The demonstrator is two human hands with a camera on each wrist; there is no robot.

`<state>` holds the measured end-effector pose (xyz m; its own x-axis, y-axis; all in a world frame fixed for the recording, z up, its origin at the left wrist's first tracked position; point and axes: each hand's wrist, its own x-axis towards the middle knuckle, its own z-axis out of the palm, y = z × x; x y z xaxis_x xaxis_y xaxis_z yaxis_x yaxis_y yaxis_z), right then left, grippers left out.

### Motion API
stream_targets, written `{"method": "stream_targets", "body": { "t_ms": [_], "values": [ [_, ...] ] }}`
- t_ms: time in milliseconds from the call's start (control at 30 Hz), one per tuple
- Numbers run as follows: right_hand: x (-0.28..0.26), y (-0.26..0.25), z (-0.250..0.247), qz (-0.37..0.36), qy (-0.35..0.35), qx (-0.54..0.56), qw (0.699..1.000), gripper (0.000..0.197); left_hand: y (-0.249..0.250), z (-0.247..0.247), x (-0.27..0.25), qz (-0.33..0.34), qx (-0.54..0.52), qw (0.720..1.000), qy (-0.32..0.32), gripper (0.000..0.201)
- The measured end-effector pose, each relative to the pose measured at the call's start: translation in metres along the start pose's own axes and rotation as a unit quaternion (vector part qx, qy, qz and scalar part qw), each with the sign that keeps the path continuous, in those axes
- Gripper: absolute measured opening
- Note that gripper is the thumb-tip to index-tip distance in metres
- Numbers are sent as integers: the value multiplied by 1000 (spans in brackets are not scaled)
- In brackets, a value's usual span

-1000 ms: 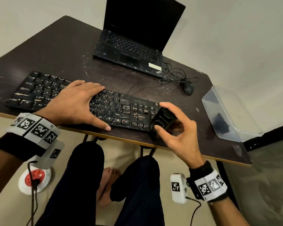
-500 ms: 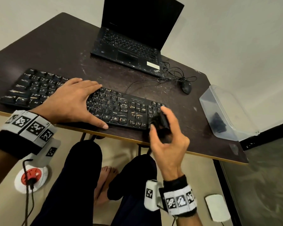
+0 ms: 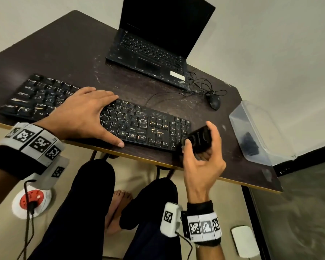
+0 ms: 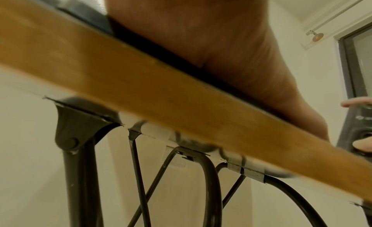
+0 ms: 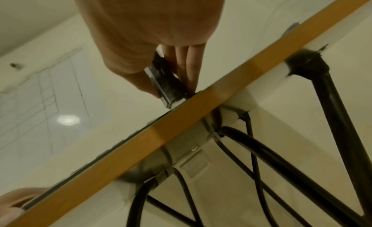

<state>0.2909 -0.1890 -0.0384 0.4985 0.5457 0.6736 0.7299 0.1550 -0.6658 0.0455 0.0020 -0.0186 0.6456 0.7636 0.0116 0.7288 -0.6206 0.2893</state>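
Observation:
A black keyboard (image 3: pixel 139 126) lies along the front of the dark table (image 3: pixel 68 59). My left hand (image 3: pixel 83 115) rests flat on its middle keys, fingers straight, thumb at the keyboard's front edge. My right hand (image 3: pixel 201 151) grips a small black flat device (image 3: pixel 198 139) between thumb and fingers, just off the keyboard's right end. In the right wrist view the device (image 5: pixel 165 81) shows edge-on, held just above the table edge (image 5: pixel 181 119). The left wrist view shows my left palm (image 4: pixel 221 47) on the table and the device (image 4: pixel 356 130) at the far right.
An open black laptop (image 3: pixel 154 44) stands at the back, with a wired mouse (image 3: pixel 214 102) and tangled cable (image 3: pixel 201 85) to its right. A clear plastic box (image 3: pixel 261 132) holding a dark item lies at the right edge. Black metal table legs (image 5: pixel 332 103) run below. My knees sit under the front edge.
My right hand has turned the black device and lifted it slightly to the right of the keyboard's end. The left hand has stayed on the keys.

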Motion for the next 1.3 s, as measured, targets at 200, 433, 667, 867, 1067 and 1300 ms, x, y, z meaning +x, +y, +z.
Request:
{"method": "stream_targets", "body": {
  "t_ms": [200, 433, 667, 867, 1067, 1300],
  "values": [
    [8, 2, -5, -23, -58, -1, 998, 66, 0, 0, 0, -3, -3, 1000, -1, 160],
    [20, 10, -18, -28, -122, 12, 992, 67, 0, -1, -1, -3, -10, 1000, 4, 160],
    [44, 19, -24, -1, -154, 31, 988, 68, 2, -4, -2, -7, -13, 1000, -6, 161],
    [55, 22, -21, 14, -191, 39, 981, 68, 3, -5, -3, -6, -12, 1000, -10, 161],
    [57, 21, -16, 12, -206, 38, 978, 68, 4, -4, -4, -9, -16, 1000, -12, 161],
    [71, 29, -20, 51, -213, 62, 974, 69, 1, -2, -3, -1, -6, 1000, -4, 161]
  ]
}}
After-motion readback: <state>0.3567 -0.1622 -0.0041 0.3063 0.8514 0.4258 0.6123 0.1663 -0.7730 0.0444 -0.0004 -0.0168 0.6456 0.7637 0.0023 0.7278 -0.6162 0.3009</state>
